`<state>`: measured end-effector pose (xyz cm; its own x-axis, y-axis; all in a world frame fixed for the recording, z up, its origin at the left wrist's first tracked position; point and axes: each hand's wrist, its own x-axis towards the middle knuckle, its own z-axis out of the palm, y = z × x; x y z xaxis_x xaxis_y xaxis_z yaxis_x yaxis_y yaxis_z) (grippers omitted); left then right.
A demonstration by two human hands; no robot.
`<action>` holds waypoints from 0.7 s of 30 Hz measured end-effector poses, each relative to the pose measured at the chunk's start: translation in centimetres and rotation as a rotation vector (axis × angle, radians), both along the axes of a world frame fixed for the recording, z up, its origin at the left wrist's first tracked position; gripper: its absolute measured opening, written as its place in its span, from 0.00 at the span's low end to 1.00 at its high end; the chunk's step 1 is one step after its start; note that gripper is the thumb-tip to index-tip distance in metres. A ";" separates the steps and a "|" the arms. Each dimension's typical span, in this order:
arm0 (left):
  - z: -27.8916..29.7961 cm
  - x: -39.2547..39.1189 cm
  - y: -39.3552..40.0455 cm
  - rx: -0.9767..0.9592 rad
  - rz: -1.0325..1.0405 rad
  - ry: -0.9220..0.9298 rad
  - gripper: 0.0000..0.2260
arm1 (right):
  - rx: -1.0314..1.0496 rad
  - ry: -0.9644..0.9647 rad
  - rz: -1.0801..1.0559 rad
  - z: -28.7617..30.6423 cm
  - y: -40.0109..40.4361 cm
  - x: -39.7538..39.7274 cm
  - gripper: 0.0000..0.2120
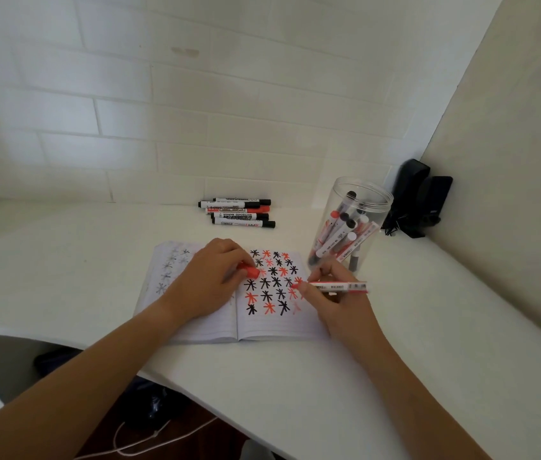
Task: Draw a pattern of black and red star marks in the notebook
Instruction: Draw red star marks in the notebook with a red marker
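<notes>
The open notebook (229, 313) lies flat on the white tabletop (395, 360), under and between both hands. The left hand (211, 282) rests palm down across the notebook's centre fold, its fingers curled around a red marker cap (250, 271) that pokes out toward the right hand. The right hand (335, 298) sits at the outer edge of the right page and grips a red marker (332, 287), which lies nearly level with its barrel reaching out past the hand to the right and its red tip (294, 286) pointing toward the left hand, at the page among the outermost stars; whether the tip actually touches the paper cannot be told. Between the two hands the right page carries the star marks (272, 282), black and red ones mixed in rows that run from just beyond the left hand's fingertips down to a line near the wrists. The left page, mostly covered by the left hand, shows faint grey stars (169, 267) on the side away from the right hand. Beyond the right hand and just past the notebook's far corner stands a clear plastic jar (352, 224) holding several markers upright and tilted. Farther beyond the left hand, well apart from the notebook, a small row of markers (239, 212) lies side by side near the tiled wall (163, 111). A black object (418, 197) stands in the corner beyond the jar.
</notes>
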<state>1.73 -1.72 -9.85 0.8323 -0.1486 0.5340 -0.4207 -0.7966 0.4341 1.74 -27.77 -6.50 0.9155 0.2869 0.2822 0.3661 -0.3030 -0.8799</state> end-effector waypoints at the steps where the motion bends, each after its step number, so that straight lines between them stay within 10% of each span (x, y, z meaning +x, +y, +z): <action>1: 0.1 -0.1 0.0 -0.001 -0.017 0.000 0.07 | 0.047 0.004 0.025 0.2 0.0 -0.1 0.07; 21: 0.9 -0.9 -0.5 0.006 -0.171 0.031 0.07 | 0.003 0.063 0.271 -0.5 2.0 -0.3 0.09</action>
